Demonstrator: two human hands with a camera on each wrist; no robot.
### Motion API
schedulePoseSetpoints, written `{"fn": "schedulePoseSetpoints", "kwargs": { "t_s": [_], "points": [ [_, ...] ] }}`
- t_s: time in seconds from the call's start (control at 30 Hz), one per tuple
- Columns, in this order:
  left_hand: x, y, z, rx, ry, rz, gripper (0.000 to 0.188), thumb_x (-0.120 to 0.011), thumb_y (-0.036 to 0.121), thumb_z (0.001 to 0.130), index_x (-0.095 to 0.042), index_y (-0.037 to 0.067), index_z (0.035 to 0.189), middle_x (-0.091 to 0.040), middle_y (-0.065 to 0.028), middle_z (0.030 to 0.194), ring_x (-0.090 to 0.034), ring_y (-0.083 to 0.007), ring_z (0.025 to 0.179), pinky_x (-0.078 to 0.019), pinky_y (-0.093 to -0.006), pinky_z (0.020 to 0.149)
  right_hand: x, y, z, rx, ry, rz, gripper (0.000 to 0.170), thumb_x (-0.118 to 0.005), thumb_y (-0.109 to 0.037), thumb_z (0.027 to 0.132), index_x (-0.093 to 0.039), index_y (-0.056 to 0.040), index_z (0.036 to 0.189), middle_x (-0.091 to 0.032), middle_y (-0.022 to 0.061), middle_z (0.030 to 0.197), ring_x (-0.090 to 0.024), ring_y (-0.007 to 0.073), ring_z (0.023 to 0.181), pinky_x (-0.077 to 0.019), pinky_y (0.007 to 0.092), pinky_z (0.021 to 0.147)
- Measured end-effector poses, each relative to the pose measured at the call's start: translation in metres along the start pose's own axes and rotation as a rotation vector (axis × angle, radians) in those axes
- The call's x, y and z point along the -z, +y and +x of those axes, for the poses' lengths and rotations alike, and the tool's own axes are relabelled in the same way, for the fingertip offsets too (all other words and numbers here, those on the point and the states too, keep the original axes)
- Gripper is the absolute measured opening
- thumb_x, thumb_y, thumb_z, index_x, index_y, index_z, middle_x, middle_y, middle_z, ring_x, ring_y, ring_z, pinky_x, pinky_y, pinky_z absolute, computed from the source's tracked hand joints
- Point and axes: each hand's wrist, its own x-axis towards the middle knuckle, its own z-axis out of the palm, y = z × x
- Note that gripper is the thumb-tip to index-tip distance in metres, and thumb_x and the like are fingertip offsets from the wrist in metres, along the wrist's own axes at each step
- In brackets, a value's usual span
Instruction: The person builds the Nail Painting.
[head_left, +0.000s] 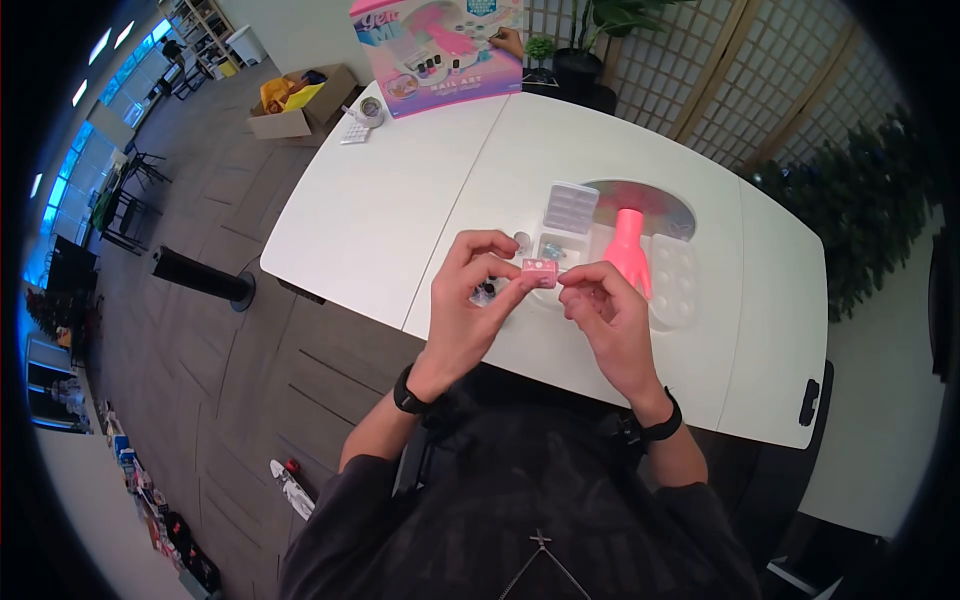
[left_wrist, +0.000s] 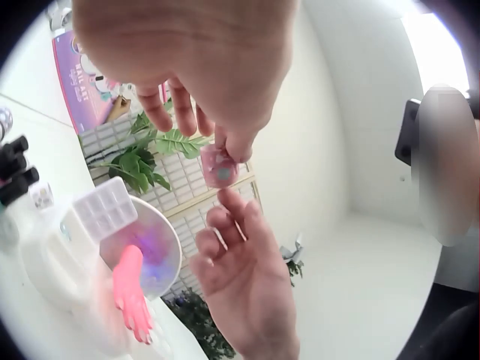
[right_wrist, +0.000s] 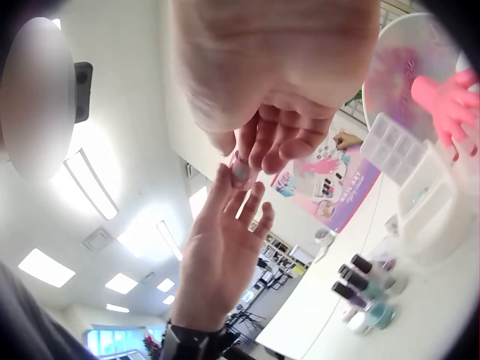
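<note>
A small pink cylinder [head_left: 540,272] with pale dots is held up in front of the body, above the table's near edge. My left hand [head_left: 470,290] pinches one end between thumb and fingers. From the other side, my right hand [head_left: 615,325] has its thumb and index finger at the opposite end, with its other fingers curled. The left wrist view shows the same pink cylinder [left_wrist: 219,167] between both hands' fingertips. Beyond the hands lies a white nail art station with a pink model hand [head_left: 627,250], a divided clear-lidded box [head_left: 570,208] and a round mirror-like disc [head_left: 665,207].
Several nail polish bottles [right_wrist: 367,289] stand beside the station. A moulded white tray [head_left: 673,285] lies right of the model hand. At the table's far left are a nail art box [head_left: 440,50] and a roll of tape [head_left: 371,110]. An open cardboard box [head_left: 300,110] stands beyond.
</note>
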Motion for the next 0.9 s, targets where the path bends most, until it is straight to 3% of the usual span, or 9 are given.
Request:
{"fn": "schedulePoseSetpoints", "kwargs": {
  "t_s": [0.17, 0.4, 0.5, 0.6, 0.7, 0.77, 0.83, 0.87, 0.9],
  "points": [
    [-0.025, 0.001, -0.016, -0.095, 0.143, 0.016, 0.015, -0.086, 0.0, 0.084, -0.075, 0.001, 0.094, -0.062, -0.0109, 0.119, -0.068, -0.0238, 0.104, -0.056, -0.0358, 0.088, -0.002, 0.005, -0.015, -0.067, 0.114, 0.111, 0.021, -0.074, -0.01, 0.102, -0.065, 0.0024, 0.117, -0.069, 0.0031, 0.105, -0.064, 0.0058, 0.091, -0.0512, 0.0232, 0.077],
    [-0.038, 0.002, -0.026, -0.091, 0.101, -0.02, 0.01, -0.081, -0.001, 0.09, -0.073, 0.0, 0.094, -0.059, -0.0119, 0.126, -0.063, -0.0212, 0.106, -0.0533, -0.0362, 0.094, -0.005, 0.008, -0.02, -0.017, 0.17, 0.196, 0.016, -0.077, -0.01, 0.1, -0.069, 0.0024, 0.105, -0.068, 0.0014, 0.099, -0.064, 0.0061, 0.084, -0.0516, 0.0242, 0.075],
    [-0.038, 0.006, -0.03, 0.065, 0.065, -0.151, 0.007, -0.077, 0.001, 0.095, -0.076, 0.001, 0.102, -0.059, -0.0117, 0.133, -0.063, -0.0204, 0.111, -0.0521, -0.037, 0.099, -0.004, 0.018, -0.021, 0.072, 0.228, 0.068, 0.013, -0.078, -0.009, 0.099, -0.071, 0.0012, 0.1, -0.066, 0.0017, 0.091, -0.061, 0.0072, 0.077, -0.0499, 0.0257, 0.07],
    [-0.035, 0.015, -0.035, 0.433, -0.037, -0.585, 0.019, -0.072, 0.001, 0.1, -0.076, 0.001, 0.118, -0.055, -0.0071, 0.147, -0.06, -0.015, 0.125, -0.0506, -0.033, 0.104, -0.001, 0.021, -0.02, 0.251, 0.271, -0.186, 0.012, -0.08, -0.007, 0.096, -0.072, 0.0002, 0.097, -0.063, 0.0035, 0.085, -0.058, 0.0099, 0.071, -0.0473, 0.0275, 0.064],
    [-0.034, 0.018, -0.036, 0.56, -0.04, -0.714, 0.017, -0.073, 0.0, 0.099, -0.076, 0.001, 0.115, -0.055, -0.0067, 0.144, -0.06, -0.0151, 0.124, -0.0506, -0.0334, 0.104, 0.0, 0.027, -0.019, 0.409, 0.265, -0.339, 0.012, -0.082, -0.006, 0.094, -0.072, -0.0001, 0.094, -0.061, 0.0049, 0.081, -0.056, 0.0125, 0.068, -0.0458, 0.0281, 0.061],
    [-0.038, 0.016, -0.039, 0.514, -0.002, -0.667, 0.015, -0.074, -0.001, 0.098, -0.076, 0.001, 0.112, -0.055, -0.0069, 0.141, -0.061, -0.0155, 0.123, -0.0504, -0.0335, 0.104, 0.0, 0.027, -0.019, 0.459, 0.252, -0.356, 0.012, -0.082, -0.005, 0.094, -0.071, 0.0, 0.093, -0.061, 0.0052, 0.08, -0.056, 0.0135, 0.067, -0.0456, 0.0278, 0.06],
    [-0.04, 0.009, -0.043, 0.465, 0.034, -0.621, 0.014, -0.075, -0.001, 0.097, -0.076, 0.001, 0.11, -0.056, -0.007, 0.138, -0.061, -0.0159, 0.122, -0.0502, -0.0336, 0.103, -0.001, 0.023, -0.019, 0.367, 0.225, -0.277, 0.012, -0.081, -0.006, 0.094, -0.071, 0.0, 0.094, -0.061, 0.0048, 0.083, -0.057, 0.0138, 0.069, -0.0471, 0.0276, 0.064],
    [-0.041, 0.004, -0.045, 0.336, 0.06, -0.479, 0.012, -0.076, -0.001, 0.096, -0.076, 0.001, 0.107, -0.056, -0.0076, 0.135, -0.061, -0.0166, 0.119, -0.0503, -0.0336, 0.103, -0.001, 0.023, -0.02, 0.367, 0.224, -0.278, 0.012, -0.081, -0.006, 0.094, -0.071, 0.0, 0.094, -0.061, 0.0048, 0.083, -0.057, 0.0138, 0.069, -0.0471, 0.0276, 0.064],
    [-0.042, 0.001, -0.045, 0.206, 0.086, -0.336, 0.01, -0.077, -0.002, 0.094, -0.075, 0.0, 0.104, -0.056, -0.0081, 0.132, -0.062, -0.0174, 0.116, -0.0504, -0.0335, 0.102, -0.001, 0.024, -0.021, 0.26, 0.187, -0.097, 0.013, -0.081, -0.007, 0.094, -0.071, 0.0001, 0.095, -0.062, 0.0052, 0.088, -0.057, 0.014, 0.072, -0.0478, 0.0275, 0.067]
  ]
}}
